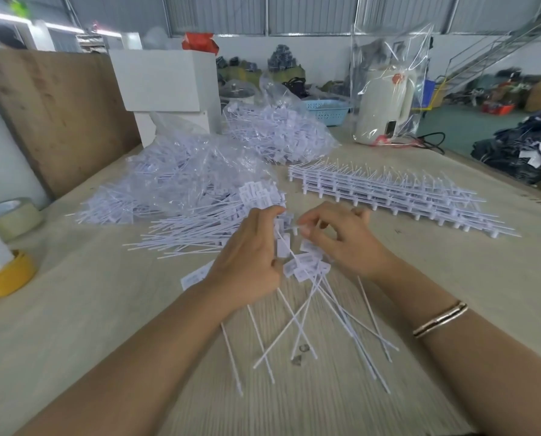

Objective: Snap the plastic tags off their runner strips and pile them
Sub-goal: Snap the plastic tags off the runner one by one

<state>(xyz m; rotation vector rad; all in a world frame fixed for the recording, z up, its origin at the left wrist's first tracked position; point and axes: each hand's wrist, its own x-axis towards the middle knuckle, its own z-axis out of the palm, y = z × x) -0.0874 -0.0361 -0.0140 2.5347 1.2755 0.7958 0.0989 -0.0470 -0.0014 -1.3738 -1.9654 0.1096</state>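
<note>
From the head view, both hands met at the middle of the table (420,278); the left hand (250,262) was curled round a small bunch of tags (297,269), their flat heads fanned just under its thumb and their thin tails trailing toward six o'clock; the right hand (335,237) pinched a white nub between thumb and forefinger, its other fingers loosely bent above the bunch. Whether that nub was a runner piece or a tag head, I couldn't tell. Loose tags made a pile (193,231) at ten o'clock of the hands, touching a clear bag of tags (181,174) beyond; a second bag (275,133) sat at twelve; the unsnapped runner strips (388,190) lay stacked at two o'clock, well apart from the hands. Tape rolls (8,272) sat at nine. To my eye the snap wanted a short twist right at the joint, the left grip kept close to the heads so the tails wouldn't whip, then the freed tags laid on that pile with tails aligned.
</note>
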